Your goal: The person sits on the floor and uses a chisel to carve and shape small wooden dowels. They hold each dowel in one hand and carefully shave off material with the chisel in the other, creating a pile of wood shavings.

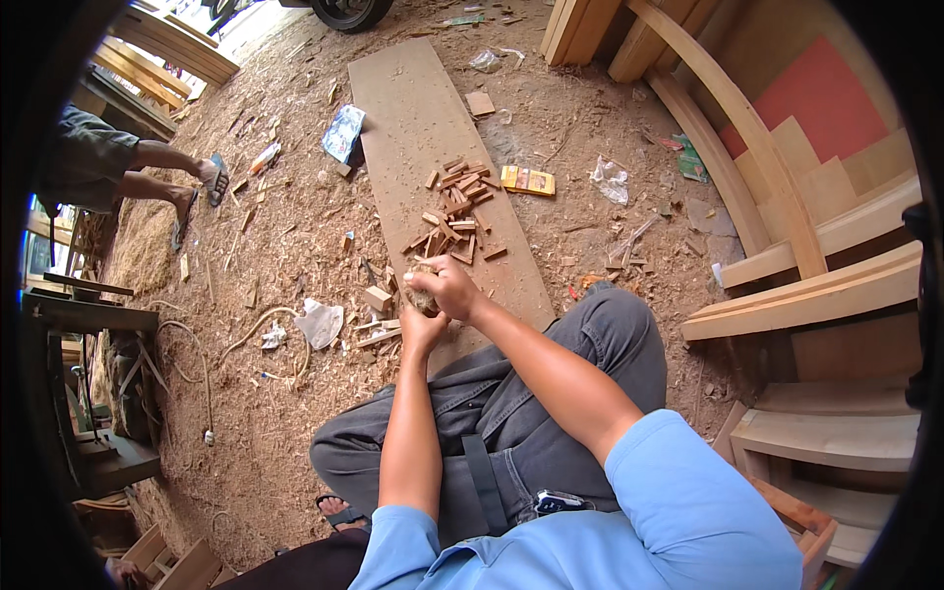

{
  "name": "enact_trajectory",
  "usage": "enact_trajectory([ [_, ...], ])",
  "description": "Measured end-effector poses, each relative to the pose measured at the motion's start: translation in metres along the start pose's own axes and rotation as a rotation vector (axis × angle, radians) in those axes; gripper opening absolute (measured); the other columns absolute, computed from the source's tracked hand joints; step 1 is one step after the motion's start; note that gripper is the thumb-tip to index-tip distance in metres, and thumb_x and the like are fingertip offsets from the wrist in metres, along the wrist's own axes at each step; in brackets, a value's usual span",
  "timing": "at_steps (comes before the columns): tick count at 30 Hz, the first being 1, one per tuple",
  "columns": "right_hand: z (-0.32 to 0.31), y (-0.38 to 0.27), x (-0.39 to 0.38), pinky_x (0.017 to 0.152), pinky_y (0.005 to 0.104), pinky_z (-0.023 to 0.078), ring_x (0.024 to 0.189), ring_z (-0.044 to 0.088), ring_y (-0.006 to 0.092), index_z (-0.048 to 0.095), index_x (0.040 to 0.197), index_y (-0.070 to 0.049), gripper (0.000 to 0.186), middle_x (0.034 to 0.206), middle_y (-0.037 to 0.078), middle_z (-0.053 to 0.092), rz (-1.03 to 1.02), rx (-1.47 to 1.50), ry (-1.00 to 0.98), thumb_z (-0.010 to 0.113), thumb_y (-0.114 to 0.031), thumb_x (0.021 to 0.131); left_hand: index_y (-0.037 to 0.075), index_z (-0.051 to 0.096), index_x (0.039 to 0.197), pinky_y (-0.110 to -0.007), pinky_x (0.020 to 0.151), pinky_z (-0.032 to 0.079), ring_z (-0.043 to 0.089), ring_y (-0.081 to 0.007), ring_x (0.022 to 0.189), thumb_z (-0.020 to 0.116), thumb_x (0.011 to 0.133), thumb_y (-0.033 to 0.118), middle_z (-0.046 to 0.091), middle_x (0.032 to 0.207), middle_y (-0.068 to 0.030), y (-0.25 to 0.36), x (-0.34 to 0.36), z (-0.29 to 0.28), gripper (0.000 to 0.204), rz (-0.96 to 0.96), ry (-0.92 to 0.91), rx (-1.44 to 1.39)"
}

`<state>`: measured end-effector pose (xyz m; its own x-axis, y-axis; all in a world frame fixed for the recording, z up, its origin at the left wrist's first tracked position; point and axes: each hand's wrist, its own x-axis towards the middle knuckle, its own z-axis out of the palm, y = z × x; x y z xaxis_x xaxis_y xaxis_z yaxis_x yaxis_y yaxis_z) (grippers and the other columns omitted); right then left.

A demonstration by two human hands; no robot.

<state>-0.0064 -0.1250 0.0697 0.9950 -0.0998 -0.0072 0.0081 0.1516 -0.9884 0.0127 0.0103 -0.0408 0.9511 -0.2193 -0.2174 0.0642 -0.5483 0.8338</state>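
Observation:
Both my hands meet above the near end of a long brown board [398, 93] that lies on the ground. My right hand [448, 285] is closed over a small rough yellowish-brown piece [422, 299], its thumb pointing left. Just below, my left hand [423, 330] is closed around the lower side of the same piece. Fingers hide most of it, so its exact kind cannot be told. Beyond my hands, several small reddish-brown wood blocks [458, 202] lie in a loose heap on the board. Paler offcuts [378, 299] sit on the ground left of my hands.
Sawdust and shavings cover the ground [265, 226]. A yellow packet [528, 181] and a blue-white packet [343, 134] lie beside the board. A cord [206, 383] runs along the left. Curved wooden frames [806, 285] stand at right; another person's legs [162, 172] are at left.

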Motion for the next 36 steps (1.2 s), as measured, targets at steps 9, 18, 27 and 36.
enact_trajectory([
  [9,0.000,0.006,0.003,0.064,0.0254,0.045,0.067,0.055,0.0065,0.068,0.075,0.000,0.024,0.071,0.001,0.065,-0.040,0.081,0.033,0.061,-0.020,0.087,-0.007,0.070,0.079,-0.040,0.071,0.056,0.073,-0.0302,0.076,0.077,0.069,0.019,0.072,0.078,-0.0213,0.008,-0.001,-0.003,0.028,-0.007,0.025,0.016],
  [18,-0.002,0.005,0.004,0.063,0.0238,0.043,0.068,0.054,0.0051,0.068,0.079,0.000,0.021,0.072,-0.001,0.064,-0.100,0.138,0.031,0.061,-0.018,0.087,-0.007,0.070,0.071,-0.038,0.064,0.055,0.071,-0.0256,0.063,0.078,0.068,0.023,0.070,0.066,-0.0191,0.002,0.003,-0.004,0.031,-0.059,-0.079,0.138],
  [27,-0.003,0.005,0.001,0.060,0.0246,0.042,0.064,0.051,0.0052,0.066,0.073,-0.001,0.023,0.068,-0.002,0.062,-0.006,0.142,0.011,0.060,-0.018,0.087,-0.005,0.072,0.079,-0.037,0.070,0.056,0.073,-0.0259,0.071,0.077,0.070,0.019,0.072,0.074,-0.0191,0.008,-0.002,-0.005,0.025,-0.040,-0.041,0.072],
  [36,-0.007,0.010,0.005,0.062,0.0262,0.045,0.066,0.056,0.0078,0.069,0.077,0.001,0.022,0.073,0.003,0.067,-0.019,0.234,-0.019,0.059,-0.016,0.086,-0.004,0.072,0.074,-0.035,0.060,0.055,0.070,-0.0221,0.062,0.080,0.072,0.018,0.070,0.066,-0.0148,0.012,-0.006,-0.008,0.024,-0.114,-0.098,0.070],
])
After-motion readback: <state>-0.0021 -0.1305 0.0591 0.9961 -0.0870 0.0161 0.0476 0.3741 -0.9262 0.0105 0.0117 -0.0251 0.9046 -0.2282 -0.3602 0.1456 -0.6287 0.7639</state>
